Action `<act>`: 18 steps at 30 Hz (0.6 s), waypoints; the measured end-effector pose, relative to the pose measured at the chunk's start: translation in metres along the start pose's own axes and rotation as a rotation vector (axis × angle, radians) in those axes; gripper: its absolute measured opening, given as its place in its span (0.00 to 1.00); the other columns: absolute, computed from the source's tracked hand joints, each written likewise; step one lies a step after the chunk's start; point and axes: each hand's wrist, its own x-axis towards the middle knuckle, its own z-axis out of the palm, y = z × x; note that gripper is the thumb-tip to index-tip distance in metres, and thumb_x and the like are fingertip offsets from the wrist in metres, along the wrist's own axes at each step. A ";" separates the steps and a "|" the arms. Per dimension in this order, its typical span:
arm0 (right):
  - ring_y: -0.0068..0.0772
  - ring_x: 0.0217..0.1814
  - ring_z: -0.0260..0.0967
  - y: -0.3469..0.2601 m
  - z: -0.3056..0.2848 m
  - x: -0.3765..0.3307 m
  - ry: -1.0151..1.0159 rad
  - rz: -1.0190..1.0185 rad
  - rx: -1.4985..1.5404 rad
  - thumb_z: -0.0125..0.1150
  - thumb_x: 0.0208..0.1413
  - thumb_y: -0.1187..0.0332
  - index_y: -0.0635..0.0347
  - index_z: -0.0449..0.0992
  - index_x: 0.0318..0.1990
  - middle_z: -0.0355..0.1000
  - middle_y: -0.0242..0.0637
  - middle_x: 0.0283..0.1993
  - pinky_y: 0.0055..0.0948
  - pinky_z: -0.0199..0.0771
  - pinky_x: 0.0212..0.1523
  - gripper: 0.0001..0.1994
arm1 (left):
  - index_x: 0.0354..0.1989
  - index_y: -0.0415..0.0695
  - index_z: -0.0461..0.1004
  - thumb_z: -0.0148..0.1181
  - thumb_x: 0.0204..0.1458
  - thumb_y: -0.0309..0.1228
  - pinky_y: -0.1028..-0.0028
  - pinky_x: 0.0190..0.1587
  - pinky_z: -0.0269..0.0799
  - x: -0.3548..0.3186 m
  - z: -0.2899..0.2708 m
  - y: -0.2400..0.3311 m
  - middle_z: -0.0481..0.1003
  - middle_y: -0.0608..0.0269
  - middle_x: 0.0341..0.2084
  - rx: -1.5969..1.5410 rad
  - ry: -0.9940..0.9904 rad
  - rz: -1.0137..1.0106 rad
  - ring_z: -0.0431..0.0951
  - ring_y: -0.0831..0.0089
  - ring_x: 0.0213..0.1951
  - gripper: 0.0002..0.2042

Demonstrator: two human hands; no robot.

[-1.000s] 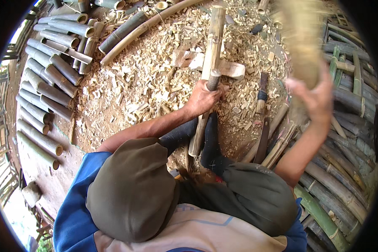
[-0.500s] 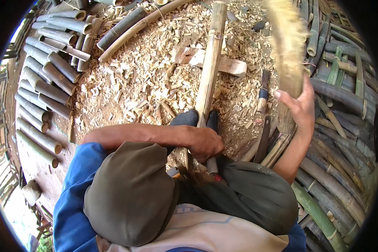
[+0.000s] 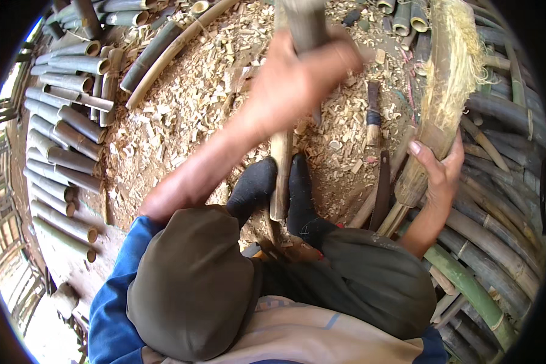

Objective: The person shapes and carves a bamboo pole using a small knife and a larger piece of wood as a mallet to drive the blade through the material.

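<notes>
My left hand [image 3: 309, 76], blurred, is closed around the thick greyish handle [image 3: 309, 30] of a chisel-like tool. A dark narrow tip [image 3: 316, 115] points down below that hand. Under it, a pale split length of bamboo or wood [image 3: 280, 182] lies lengthwise between my dark-socked feet [image 3: 255, 182]; my left hand and forearm hide its middle. On the right, my right hand [image 3: 440, 167] grips the lower end of a heavy wooden club [image 3: 440, 103], which tilts up and away. The club's far side is frayed into pale fibres.
Wood chips [image 3: 188, 109] cover the ground. A tool with a dark-wrapped shaft [image 3: 373, 112] and a dark flat blade [image 3: 381, 188] lie right of my feet. Cut bamboo tubes [image 3: 73, 133] are stacked at left; bamboo poles [image 3: 491, 242] pile up at right. A wooden block [image 3: 239, 79] lies crosswise ahead.
My left hand has lifted the chisel-like tool from near my lap to far ahead over the workpiece. The workpiece's near end has come into view. The club has swung rightward and lower.
</notes>
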 end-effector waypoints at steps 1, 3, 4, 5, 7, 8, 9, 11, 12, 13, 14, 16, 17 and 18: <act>0.31 0.51 0.75 -0.003 0.002 0.003 -0.007 -0.020 0.016 0.71 0.47 0.71 0.69 0.66 0.64 0.76 0.43 0.53 0.28 0.74 0.54 0.35 | 0.43 0.40 0.77 0.58 0.59 0.33 0.74 0.33 0.73 0.026 -0.014 -0.024 0.70 0.68 0.22 -0.124 -0.113 0.044 0.72 0.77 0.25 0.10; 0.31 0.51 0.75 -0.004 -0.001 0.003 0.000 0.012 0.057 0.71 0.47 0.71 0.69 0.65 0.65 0.76 0.43 0.52 0.28 0.74 0.53 0.35 | 0.49 0.39 0.71 0.58 0.63 0.34 0.73 0.34 0.77 0.031 -0.002 -0.052 0.73 0.65 0.31 -0.114 -0.175 -0.013 0.75 0.75 0.27 0.13; 0.31 0.50 0.75 -0.002 -0.002 0.001 0.011 0.038 0.075 0.71 0.47 0.71 0.69 0.65 0.65 0.76 0.43 0.52 0.28 0.74 0.53 0.35 | 0.49 0.39 0.70 0.61 0.63 0.36 0.72 0.33 0.79 0.028 0.005 -0.069 0.73 0.63 0.34 -0.054 -0.262 -0.059 0.75 0.74 0.26 0.14; 0.31 0.50 0.75 0.000 -0.001 -0.001 0.012 0.038 0.078 0.71 0.47 0.71 0.69 0.66 0.65 0.76 0.42 0.52 0.28 0.74 0.53 0.35 | 0.48 0.39 0.71 0.63 0.62 0.38 0.74 0.28 0.78 0.023 0.012 -0.088 0.74 0.61 0.32 -0.058 -0.353 -0.077 0.75 0.75 0.24 0.15; 0.31 0.49 0.75 0.004 0.005 0.000 0.011 0.040 0.077 0.71 0.47 0.70 0.69 0.66 0.64 0.76 0.42 0.52 0.28 0.75 0.52 0.35 | 0.43 0.42 0.72 0.66 0.58 0.42 0.76 0.19 0.73 0.002 0.025 -0.116 0.75 0.59 0.28 -0.056 -0.451 -0.155 0.73 0.75 0.21 0.17; 0.31 0.49 0.75 0.005 0.008 -0.001 0.008 0.057 0.092 0.71 0.47 0.70 0.69 0.66 0.64 0.76 0.42 0.51 0.28 0.75 0.52 0.35 | 0.38 0.43 0.72 0.70 0.56 0.41 0.74 0.20 0.69 -0.005 0.034 -0.135 0.72 0.64 0.25 -0.115 -0.468 -0.221 0.70 0.78 0.21 0.16; 0.31 0.48 0.75 0.001 0.011 -0.002 0.004 0.073 0.099 0.71 0.47 0.70 0.69 0.67 0.64 0.76 0.42 0.51 0.28 0.75 0.51 0.35 | 0.37 0.42 0.73 0.71 0.55 0.41 0.74 0.21 0.67 -0.010 0.047 -0.154 0.70 0.67 0.25 -0.115 -0.449 -0.128 0.68 0.78 0.20 0.16; 0.31 0.50 0.75 0.000 0.012 -0.004 -0.014 0.069 0.099 0.72 0.46 0.70 0.69 0.68 0.63 0.76 0.42 0.51 0.29 0.76 0.50 0.34 | 0.31 0.42 0.75 0.72 0.56 0.39 0.74 0.24 0.61 -0.016 0.060 -0.160 0.67 0.73 0.21 -0.105 -0.405 -0.108 0.64 0.81 0.19 0.15; 0.32 0.52 0.74 0.001 0.009 -0.005 -0.032 0.104 0.100 0.72 0.46 0.71 0.68 0.67 0.64 0.75 0.42 0.53 0.30 0.75 0.53 0.35 | 0.30 0.42 0.75 0.71 0.57 0.40 0.75 0.24 0.61 -0.015 0.061 -0.160 0.67 0.73 0.20 -0.131 -0.432 -0.204 0.64 0.82 0.19 0.15; 0.32 0.54 0.74 0.003 0.005 -0.006 -0.051 0.139 0.100 0.72 0.47 0.72 0.68 0.66 0.65 0.74 0.43 0.55 0.31 0.73 0.56 0.36 | 0.29 0.42 0.76 0.71 0.58 0.40 0.75 0.23 0.60 -0.014 0.059 -0.159 0.67 0.73 0.18 -0.156 -0.458 -0.300 0.65 0.82 0.19 0.15; 0.33 0.55 0.73 0.006 0.002 -0.007 -0.060 0.146 0.109 0.73 0.47 0.72 0.68 0.65 0.65 0.73 0.43 0.56 0.31 0.72 0.58 0.36 | 0.28 0.42 0.76 0.70 0.59 0.40 0.76 0.23 0.60 -0.013 0.058 -0.159 0.66 0.74 0.17 -0.181 -0.482 -0.396 0.65 0.83 0.19 0.15; 0.33 0.56 0.73 0.013 0.000 -0.008 -0.070 0.130 0.138 0.73 0.47 0.72 0.68 0.64 0.66 0.72 0.43 0.58 0.32 0.72 0.59 0.36 | 0.27 0.41 0.79 0.67 0.60 0.39 0.76 0.22 0.59 -0.014 0.057 -0.157 0.69 0.72 0.15 -0.170 -0.479 -0.410 0.65 0.84 0.18 0.15; 0.33 0.56 0.73 0.016 0.001 -0.007 -0.070 0.108 0.155 0.73 0.47 0.72 0.68 0.64 0.66 0.72 0.43 0.58 0.32 0.72 0.59 0.37 | 0.27 0.41 0.79 0.67 0.60 0.38 0.76 0.21 0.59 -0.014 0.057 -0.157 0.71 0.72 0.16 -0.180 -0.484 -0.420 0.66 0.84 0.18 0.14; 0.33 0.57 0.73 0.018 0.001 -0.006 -0.070 0.092 0.156 0.73 0.47 0.72 0.68 0.64 0.66 0.72 0.43 0.58 0.32 0.72 0.60 0.37 | 0.28 0.41 0.79 0.66 0.60 0.38 0.77 0.21 0.59 -0.014 0.057 -0.158 0.72 0.71 0.16 -0.191 -0.486 -0.430 0.66 0.84 0.18 0.13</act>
